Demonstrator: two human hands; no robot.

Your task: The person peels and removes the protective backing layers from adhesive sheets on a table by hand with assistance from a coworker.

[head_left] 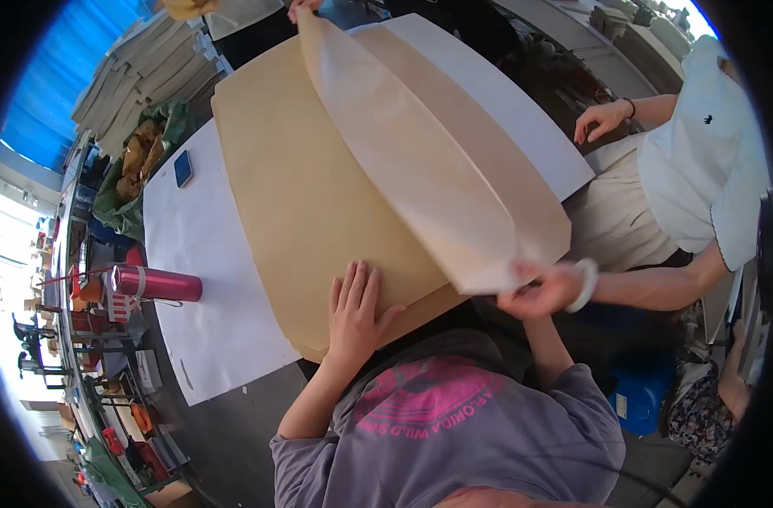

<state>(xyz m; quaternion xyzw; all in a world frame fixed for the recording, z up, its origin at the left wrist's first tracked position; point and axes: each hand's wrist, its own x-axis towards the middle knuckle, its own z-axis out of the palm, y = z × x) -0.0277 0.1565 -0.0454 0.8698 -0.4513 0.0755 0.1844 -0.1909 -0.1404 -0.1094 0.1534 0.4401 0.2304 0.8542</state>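
Note:
My left hand (pixel 357 309) lies flat on a large tan paper sheet (pixel 293 169), fingers stretched out near its front edge. My right hand (pixel 532 306) is at the near right corner of a lifted, curling pale paper sheet (pixel 420 161). A co-worker's hand (pixel 560 286) with a white bracelet overlaps it there, and blur hides my fingers, so their grip cannot be made out. Across the table, another person's hand (pixel 303 7) holds the far end of the lifted sheet. More tan paper (pixel 534 203) lies beneath it.
White sheeting (pixel 221 339) covers the table, with a pink tumbler (pixel 157 284) and a phone (pixel 183 168) at left. A co-worker in a white top (pixel 691 169) stands close at right. Behind are stacked boards (pixel 141 76) and a green sack (pixel 119 207); a blue bin (pixel 639 398) is lower right.

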